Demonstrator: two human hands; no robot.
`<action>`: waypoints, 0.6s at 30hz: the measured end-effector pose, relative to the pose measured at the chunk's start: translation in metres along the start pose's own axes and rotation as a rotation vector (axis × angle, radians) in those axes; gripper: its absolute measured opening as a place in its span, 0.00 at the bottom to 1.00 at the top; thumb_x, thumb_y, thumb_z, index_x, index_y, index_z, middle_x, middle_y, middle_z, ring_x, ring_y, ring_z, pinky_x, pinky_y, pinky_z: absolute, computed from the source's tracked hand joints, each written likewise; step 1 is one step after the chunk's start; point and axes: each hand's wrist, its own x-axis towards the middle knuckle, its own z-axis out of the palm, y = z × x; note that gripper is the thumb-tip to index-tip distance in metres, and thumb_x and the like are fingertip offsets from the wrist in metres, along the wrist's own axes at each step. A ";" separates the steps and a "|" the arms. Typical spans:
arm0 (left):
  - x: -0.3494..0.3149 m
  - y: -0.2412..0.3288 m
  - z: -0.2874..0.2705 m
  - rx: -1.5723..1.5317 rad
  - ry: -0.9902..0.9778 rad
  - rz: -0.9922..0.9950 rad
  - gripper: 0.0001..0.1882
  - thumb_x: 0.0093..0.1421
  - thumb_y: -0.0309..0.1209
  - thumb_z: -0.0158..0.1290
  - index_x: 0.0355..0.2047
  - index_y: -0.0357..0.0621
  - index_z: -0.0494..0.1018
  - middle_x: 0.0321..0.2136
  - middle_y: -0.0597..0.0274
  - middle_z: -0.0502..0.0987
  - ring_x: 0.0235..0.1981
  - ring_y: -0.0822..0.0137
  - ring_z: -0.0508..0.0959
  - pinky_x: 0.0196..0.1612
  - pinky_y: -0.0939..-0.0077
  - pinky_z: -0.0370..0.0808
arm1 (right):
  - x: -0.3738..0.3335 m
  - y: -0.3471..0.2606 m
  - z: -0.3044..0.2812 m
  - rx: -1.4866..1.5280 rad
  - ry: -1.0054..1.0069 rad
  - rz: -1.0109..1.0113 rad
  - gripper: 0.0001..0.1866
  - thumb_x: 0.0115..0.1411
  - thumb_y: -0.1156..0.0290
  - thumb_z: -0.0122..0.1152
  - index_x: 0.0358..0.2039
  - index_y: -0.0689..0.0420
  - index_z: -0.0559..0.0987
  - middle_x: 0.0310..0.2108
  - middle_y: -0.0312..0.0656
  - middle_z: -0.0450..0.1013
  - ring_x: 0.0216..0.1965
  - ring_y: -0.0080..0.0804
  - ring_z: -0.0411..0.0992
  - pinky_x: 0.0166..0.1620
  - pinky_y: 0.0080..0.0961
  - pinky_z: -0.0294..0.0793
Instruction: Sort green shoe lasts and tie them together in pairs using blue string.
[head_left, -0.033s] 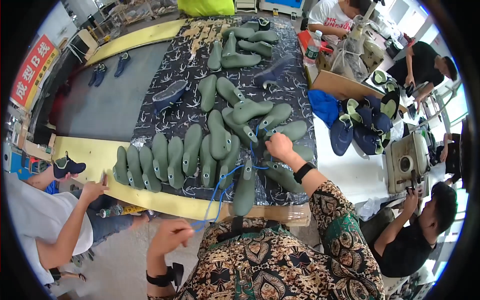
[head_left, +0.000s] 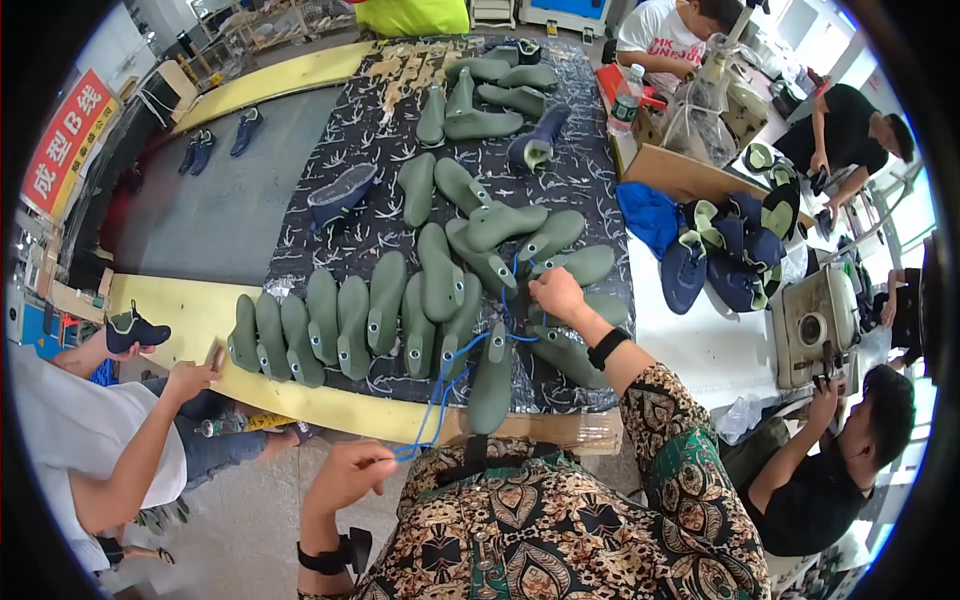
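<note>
My left hand [head_left: 350, 475] hangs before the table's front edge, thumb and fingers closed on a loop of blue cord [head_left: 437, 405]. The cord runs up over several green shoe lasts towards my right hand [head_left: 558, 295]. That hand is closed in a pinch among the lasts at the right; the cord reaches its fingertips, though the grip itself is partly hidden. One green shoe last [head_left: 490, 390] points at me over the front edge, with cord across its top. A row of upright-looking shoe lasts [head_left: 322, 310] stretches left, and others [head_left: 508, 223] lie piled beyond.
A navy shoe [head_left: 538, 138] and a navy shoe upper [head_left: 343, 195] lie farther back on the dark patterned table cover. More navy shoes [head_left: 684, 268] crowd the white bench at right. A co-worker at left holds a small dark shoe [head_left: 135, 332]. Other people sit at right.
My left hand has shifted slightly right with the cord. The navy shoe at the back, blurred by motion before, now lies sharp on the table. My right hand stays nearly in place.
</note>
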 end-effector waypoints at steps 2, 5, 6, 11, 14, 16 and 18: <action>-0.001 -0.021 0.007 -0.002 0.051 -0.135 0.09 0.55 0.28 0.54 0.30 0.32 0.73 0.22 0.62 0.74 0.16 0.75 0.73 0.20 0.81 0.71 | 0.001 -0.014 -0.013 0.583 -0.026 0.179 0.14 0.56 0.63 0.53 0.22 0.62 0.74 0.22 0.48 0.73 0.26 0.41 0.73 0.29 0.32 0.71; 0.004 -0.036 0.013 -0.008 0.105 -0.150 0.09 0.56 0.26 0.52 0.36 0.32 0.72 0.23 0.65 0.74 0.17 0.75 0.73 0.20 0.81 0.72 | -0.008 -0.038 -0.046 1.244 -0.029 0.347 0.15 0.57 0.66 0.50 0.15 0.55 0.65 0.12 0.34 0.59 0.15 0.28 0.62 0.21 0.26 0.61; 0.007 -0.041 0.016 -0.012 0.109 -0.138 0.09 0.56 0.26 0.52 0.36 0.32 0.72 0.23 0.65 0.74 0.17 0.75 0.73 0.20 0.81 0.72 | -0.011 -0.042 -0.057 1.353 -0.034 0.357 0.15 0.56 0.67 0.50 0.14 0.53 0.62 0.12 0.32 0.55 0.13 0.25 0.56 0.19 0.25 0.57; 0.027 -0.030 0.020 -0.025 0.131 -0.114 0.21 0.55 0.28 0.54 0.49 0.34 0.66 0.29 0.59 0.76 0.22 0.73 0.77 0.25 0.81 0.74 | -0.028 -0.080 -0.139 1.450 -0.058 0.199 0.17 0.53 0.69 0.50 0.11 0.48 0.58 0.10 0.26 0.47 0.10 0.17 0.45 0.16 0.21 0.44; 0.021 -0.047 0.016 -0.056 0.211 -0.053 0.21 0.55 0.28 0.54 0.49 0.34 0.66 0.30 0.58 0.76 0.23 0.73 0.77 0.26 0.81 0.73 | -0.036 -0.131 -0.200 1.364 0.046 -0.176 0.17 0.54 0.69 0.51 0.11 0.51 0.59 0.11 0.28 0.51 0.11 0.17 0.47 0.16 0.21 0.44; 0.025 -0.045 0.017 -0.064 0.176 -0.072 0.21 0.55 0.28 0.54 0.49 0.34 0.66 0.29 0.58 0.76 0.24 0.73 0.78 0.26 0.81 0.73 | -0.034 -0.140 -0.226 1.341 0.053 -0.301 0.17 0.55 0.69 0.51 0.11 0.53 0.60 0.11 0.29 0.53 0.11 0.18 0.47 0.16 0.21 0.44; 0.029 -0.045 0.016 -0.066 0.147 -0.082 0.21 0.55 0.28 0.55 0.49 0.34 0.66 0.29 0.58 0.76 0.24 0.72 0.78 0.26 0.82 0.73 | -0.035 -0.154 -0.229 1.161 0.048 -0.262 0.16 0.55 0.69 0.51 0.12 0.54 0.61 0.12 0.29 0.54 0.11 0.19 0.50 0.16 0.20 0.46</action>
